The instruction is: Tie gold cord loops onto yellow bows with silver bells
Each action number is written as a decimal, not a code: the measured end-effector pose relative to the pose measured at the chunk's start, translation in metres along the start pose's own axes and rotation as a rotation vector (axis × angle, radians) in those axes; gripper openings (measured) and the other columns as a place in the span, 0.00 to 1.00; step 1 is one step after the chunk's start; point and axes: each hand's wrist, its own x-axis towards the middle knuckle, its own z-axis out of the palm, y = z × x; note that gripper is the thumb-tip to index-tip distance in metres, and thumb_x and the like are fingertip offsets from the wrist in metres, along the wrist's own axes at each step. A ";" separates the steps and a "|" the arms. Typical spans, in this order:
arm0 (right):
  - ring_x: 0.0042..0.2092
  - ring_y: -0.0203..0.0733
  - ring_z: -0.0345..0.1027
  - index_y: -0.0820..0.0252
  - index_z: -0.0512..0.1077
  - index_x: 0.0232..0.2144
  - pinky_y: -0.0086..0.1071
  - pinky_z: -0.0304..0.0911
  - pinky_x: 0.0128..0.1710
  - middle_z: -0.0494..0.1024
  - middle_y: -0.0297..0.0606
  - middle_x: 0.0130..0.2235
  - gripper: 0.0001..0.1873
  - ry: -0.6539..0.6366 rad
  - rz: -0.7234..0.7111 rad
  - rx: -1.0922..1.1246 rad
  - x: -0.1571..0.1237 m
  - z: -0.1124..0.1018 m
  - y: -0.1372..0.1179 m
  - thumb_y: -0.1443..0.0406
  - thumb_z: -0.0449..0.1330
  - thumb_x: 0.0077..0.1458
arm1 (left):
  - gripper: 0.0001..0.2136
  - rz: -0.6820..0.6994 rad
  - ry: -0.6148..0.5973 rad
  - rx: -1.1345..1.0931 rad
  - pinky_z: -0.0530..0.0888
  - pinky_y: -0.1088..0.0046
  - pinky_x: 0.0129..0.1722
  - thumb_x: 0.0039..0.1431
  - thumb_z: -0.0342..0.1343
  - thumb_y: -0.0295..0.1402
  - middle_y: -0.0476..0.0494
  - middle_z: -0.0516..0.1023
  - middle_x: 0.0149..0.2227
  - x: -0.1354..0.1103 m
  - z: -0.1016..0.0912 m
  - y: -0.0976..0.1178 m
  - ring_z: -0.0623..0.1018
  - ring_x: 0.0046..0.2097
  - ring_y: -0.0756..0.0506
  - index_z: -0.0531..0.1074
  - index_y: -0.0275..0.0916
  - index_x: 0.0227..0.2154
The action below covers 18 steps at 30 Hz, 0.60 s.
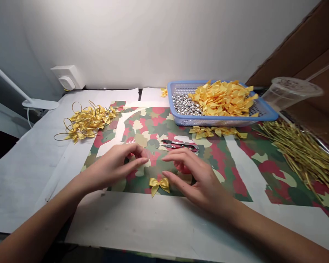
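The left hand and right hand hover by a gold bow, fingers apart, holding nothing (snips lie close by).

Craft workstation, paper-covered bench, basket of ribbon bows, thread snips

The bare left hand arches palm-down with loosely curled fingers, and the bare right hand spreads its fingers leftward, just apart from it. The slender left forearm and slender right forearm angle in from the lower corners.
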 end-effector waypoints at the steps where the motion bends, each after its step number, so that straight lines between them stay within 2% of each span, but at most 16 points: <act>1: 0.45 0.43 0.68 0.58 0.67 0.45 0.34 0.67 0.37 0.73 0.44 0.45 0.12 0.010 -0.037 -0.026 0.000 0.001 0.000 0.67 0.58 0.57 | 0.09 0.045 -0.016 -0.028 0.67 0.76 0.28 0.62 0.50 0.37 0.51 0.74 0.28 -0.002 0.003 0.005 0.71 0.28 0.51 0.70 0.39 0.31; 3: 0.49 0.45 0.66 0.59 0.68 0.44 0.39 0.66 0.45 0.74 0.45 0.46 0.12 -0.003 -0.098 -0.052 0.000 0.002 -0.001 0.68 0.60 0.56 | 0.07 0.133 -0.034 -0.077 0.68 0.76 0.31 0.62 0.51 0.35 0.51 0.74 0.30 -0.004 0.009 0.012 0.71 0.31 0.51 0.70 0.39 0.31; 6: 0.39 0.42 0.68 0.59 0.71 0.36 0.37 0.66 0.40 0.78 0.39 0.36 0.04 -0.052 -0.136 -0.031 0.001 0.003 0.000 0.69 0.57 0.59 | 0.05 0.178 -0.021 -0.152 0.69 0.76 0.32 0.61 0.53 0.33 0.50 0.75 0.30 -0.006 0.013 0.017 0.72 0.32 0.51 0.71 0.39 0.31; 9: 0.33 0.40 0.67 0.58 0.73 0.33 0.35 0.64 0.35 0.78 0.36 0.30 0.06 -0.076 -0.139 0.037 0.002 0.001 0.001 0.68 0.55 0.60 | 0.05 0.133 0.016 -0.218 0.70 0.75 0.32 0.59 0.55 0.34 0.48 0.74 0.32 -0.005 0.011 0.014 0.73 0.33 0.50 0.72 0.39 0.32; 14: 0.31 0.38 0.68 0.59 0.74 0.38 0.33 0.64 0.35 0.79 0.36 0.31 0.10 -0.117 -0.099 0.118 0.002 -0.006 0.003 0.70 0.53 0.62 | 0.05 0.061 0.004 -0.327 0.72 0.77 0.28 0.58 0.56 0.34 0.46 0.72 0.35 -0.001 0.003 0.005 0.73 0.32 0.50 0.71 0.39 0.36; 18: 0.32 0.38 0.69 0.59 0.76 0.35 0.32 0.65 0.33 0.78 0.38 0.30 0.08 -0.083 -0.004 0.149 0.002 -0.010 0.003 0.69 0.55 0.59 | 0.05 -0.003 0.005 -0.421 0.73 0.78 0.25 0.56 0.58 0.33 0.47 0.73 0.33 0.002 0.001 0.004 0.74 0.31 0.51 0.69 0.39 0.33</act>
